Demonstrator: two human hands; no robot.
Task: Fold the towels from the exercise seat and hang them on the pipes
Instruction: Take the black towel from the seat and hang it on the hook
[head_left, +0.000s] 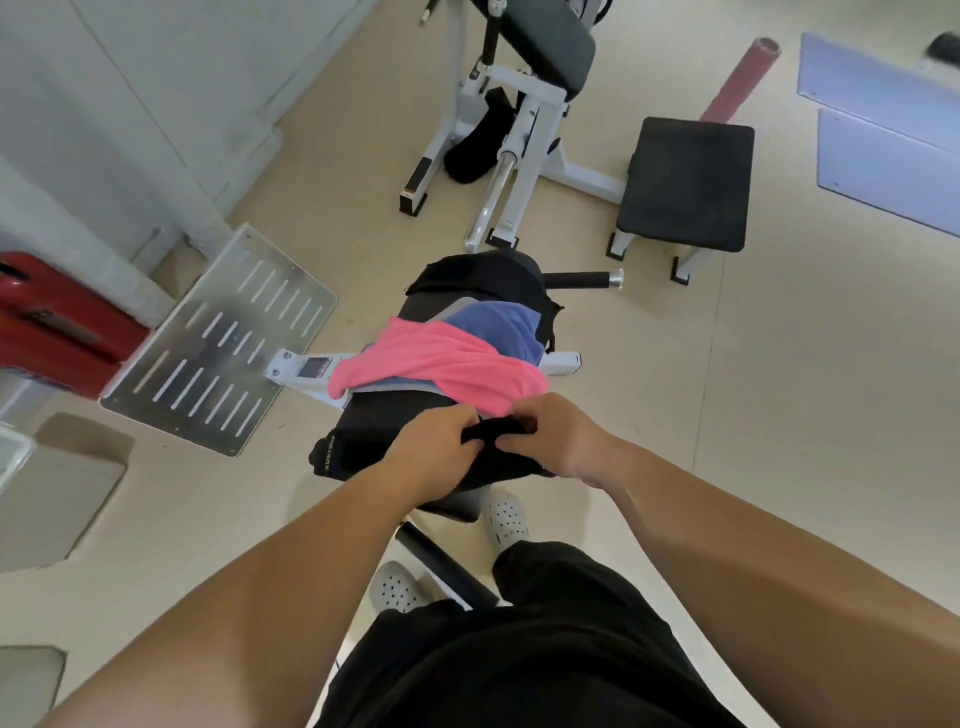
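Pinching a black towel (363, 447) at the near end of the padded exercise seat (395, 410), with left hand (434, 449) and right hand (558, 434) close together, fingers (511, 441) of both clenched on a bunched fold of the dark cloth between them. Lay draped over the seat's near edge, one corner with small lettering hanging off to the left. Beyond the hands, sprawled across the same seat: a pink towel (441, 364), crumpled, touching and partly covering a blue towel (501, 327), and past those another dark cloth (467, 273) at the far end. Looked soft, light and limp, likely to sag and slip rather than hold a crease; best taken by two corners of one edge, pulled taut and shaken flat before folding. Could snag the pink towel just beside the knuckles if lifted carelessly. Saw no hanging pipes for certain
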